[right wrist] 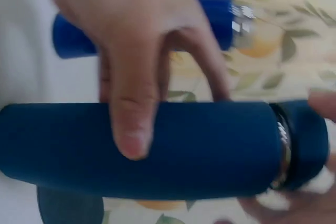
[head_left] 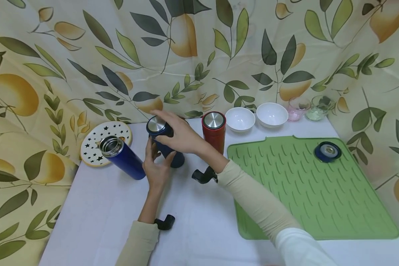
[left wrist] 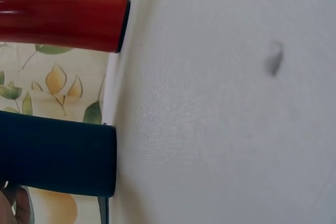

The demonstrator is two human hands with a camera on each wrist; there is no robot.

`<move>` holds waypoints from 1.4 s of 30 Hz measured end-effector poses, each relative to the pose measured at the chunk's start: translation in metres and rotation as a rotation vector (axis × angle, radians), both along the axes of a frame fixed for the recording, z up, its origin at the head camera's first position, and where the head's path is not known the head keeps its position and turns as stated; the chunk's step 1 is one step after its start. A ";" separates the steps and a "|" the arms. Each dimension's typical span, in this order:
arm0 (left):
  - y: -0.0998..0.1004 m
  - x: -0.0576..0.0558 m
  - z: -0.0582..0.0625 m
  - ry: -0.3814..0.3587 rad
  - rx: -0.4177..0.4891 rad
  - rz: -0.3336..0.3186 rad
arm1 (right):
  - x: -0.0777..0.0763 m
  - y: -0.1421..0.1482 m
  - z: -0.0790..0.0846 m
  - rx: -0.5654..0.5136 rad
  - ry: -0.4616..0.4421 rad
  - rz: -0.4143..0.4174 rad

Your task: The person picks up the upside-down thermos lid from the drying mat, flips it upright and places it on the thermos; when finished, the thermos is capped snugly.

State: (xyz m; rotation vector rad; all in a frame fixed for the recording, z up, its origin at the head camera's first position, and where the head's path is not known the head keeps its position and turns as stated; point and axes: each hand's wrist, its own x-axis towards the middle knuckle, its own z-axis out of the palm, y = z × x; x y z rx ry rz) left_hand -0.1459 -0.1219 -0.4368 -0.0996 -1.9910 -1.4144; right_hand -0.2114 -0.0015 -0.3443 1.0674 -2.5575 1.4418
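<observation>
A dark blue flask (head_left: 177, 159) stands on the table with its steel-topped lid (head_left: 156, 124) on its neck. My left hand (head_left: 157, 171) grips the flask's body, its thumb lying across the side in the right wrist view. From above, my right hand (head_left: 184, 135) holds the lid between thumb and fingers; a steel ring (right wrist: 284, 150) shows between lid and body. Left of the hands is a brighter blue flask (head_left: 128, 161) with its mouth uncovered. A red flask (head_left: 214, 137) with a steel-topped lid stands to the right, behind my right forearm.
A green mat (head_left: 306, 192) covers the table's right side, with a dark blue lid (head_left: 328, 151) lying on it. Along the back stand two white bowls (head_left: 240, 120) and two tinted glasses (head_left: 317, 109). A star-patterned round plate (head_left: 92, 146) lies at the back left. Patterned cloth hangs behind.
</observation>
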 end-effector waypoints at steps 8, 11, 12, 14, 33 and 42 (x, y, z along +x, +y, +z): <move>0.003 0.001 0.002 0.010 0.008 0.002 | 0.002 -0.002 -0.005 0.037 0.155 -0.146; 0.004 0.002 0.002 0.020 0.001 -0.001 | 0.008 -0.010 -0.009 0.093 0.220 -0.271; 0.004 0.002 0.002 0.023 -0.002 -0.001 | 0.009 -0.011 -0.010 0.112 0.239 -0.299; 0.004 0.002 0.001 0.025 -0.012 -0.003 | 0.011 -0.013 -0.009 0.154 0.266 -0.335; 0.001 -0.002 -0.007 -0.022 0.058 -0.040 | -0.010 0.017 -0.003 -0.074 -0.015 0.087; 0.001 0.001 -0.008 0.039 0.062 -0.051 | 0.010 -0.012 -0.020 -0.071 0.243 -0.263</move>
